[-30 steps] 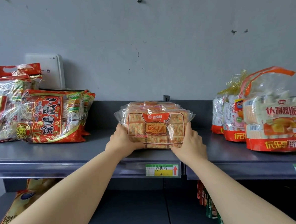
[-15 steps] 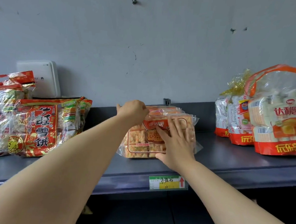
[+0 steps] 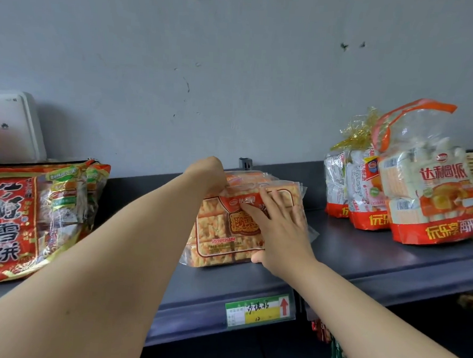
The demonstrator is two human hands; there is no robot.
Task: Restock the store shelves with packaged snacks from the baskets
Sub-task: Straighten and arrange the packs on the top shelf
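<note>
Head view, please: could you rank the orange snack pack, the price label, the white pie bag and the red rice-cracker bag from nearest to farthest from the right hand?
1. Orange snack pack: under the right hand, touching.
2. Price label: shelf edge, just below.
3. White pie bag: to the right.
4. Red rice-cracker bag: far left.

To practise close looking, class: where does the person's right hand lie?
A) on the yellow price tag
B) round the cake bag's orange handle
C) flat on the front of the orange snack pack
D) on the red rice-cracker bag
C: the right hand lies with straight fingers on the orange snack pack.
</note>
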